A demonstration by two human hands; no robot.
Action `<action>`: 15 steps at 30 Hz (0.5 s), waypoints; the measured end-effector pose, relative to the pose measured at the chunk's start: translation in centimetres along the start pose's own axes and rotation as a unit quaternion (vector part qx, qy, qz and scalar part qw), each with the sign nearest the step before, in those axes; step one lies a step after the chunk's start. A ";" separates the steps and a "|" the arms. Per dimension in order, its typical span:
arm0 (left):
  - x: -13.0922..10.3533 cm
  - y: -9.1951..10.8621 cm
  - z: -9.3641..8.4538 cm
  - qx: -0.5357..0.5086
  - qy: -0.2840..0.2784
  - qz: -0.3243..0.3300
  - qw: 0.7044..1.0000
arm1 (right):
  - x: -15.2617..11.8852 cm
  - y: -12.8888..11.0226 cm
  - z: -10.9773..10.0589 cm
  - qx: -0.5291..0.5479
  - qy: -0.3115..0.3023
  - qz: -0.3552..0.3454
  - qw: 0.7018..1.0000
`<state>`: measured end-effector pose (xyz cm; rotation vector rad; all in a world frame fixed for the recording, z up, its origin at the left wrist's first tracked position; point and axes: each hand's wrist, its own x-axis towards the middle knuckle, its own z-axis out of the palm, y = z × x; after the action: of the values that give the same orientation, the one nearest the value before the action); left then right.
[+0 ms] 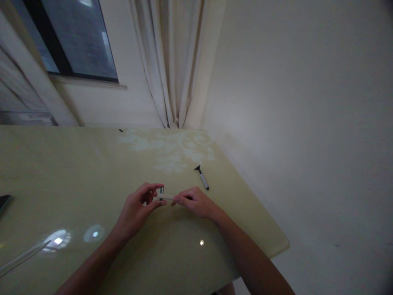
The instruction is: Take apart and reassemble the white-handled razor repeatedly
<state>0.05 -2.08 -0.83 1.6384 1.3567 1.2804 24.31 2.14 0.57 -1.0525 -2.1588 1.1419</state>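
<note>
Between the thumb and forefinger of my left hand (143, 207) sits a small dark piece with a green tint (161, 191), held upright by its ends; its exact kind is too small to make out. My right hand (195, 201) is closed on a slim pale stick (166, 197), whose far end reaches left to the dark piece and overlaps it. Whether the two touch, I cannot tell. Just beyond my right hand lies a razor (202, 179) with a black head and a grey-and-black handle, its head pointing away from me.
The glossy pale yellow table (76, 172) has a white floral pattern near its far edge. A tiny black object (120, 130) lies at the back. At the left are a dark flat item (4, 201) and a white cable (24, 259). A wall (291, 123) borders the right side.
</note>
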 end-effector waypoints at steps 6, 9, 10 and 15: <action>0.1 0.6 -0.1 -0.004 0.000 -0.015 1.000 | 0.0 0.2 -0.2 0.017 0.007 0.011 1.000; 0.1 0.5 0.0 -0.006 -0.001 -0.015 1.000 | 0.0 0.1 -0.3 0.032 -0.014 0.015 0.999; 0.1 0.4 0.0 -0.009 -0.001 -0.015 1.000 | 0.0 0.0 -0.3 0.028 0.002 0.016 0.999; 0.1 0.3 0.0 -0.014 0.002 -0.014 1.000 | -0.1 0.0 -0.4 0.060 -0.026 0.018 0.998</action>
<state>0.17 -2.04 -0.58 1.5947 1.3536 1.2813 24.65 2.24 0.82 -1.0230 -2.0889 1.3111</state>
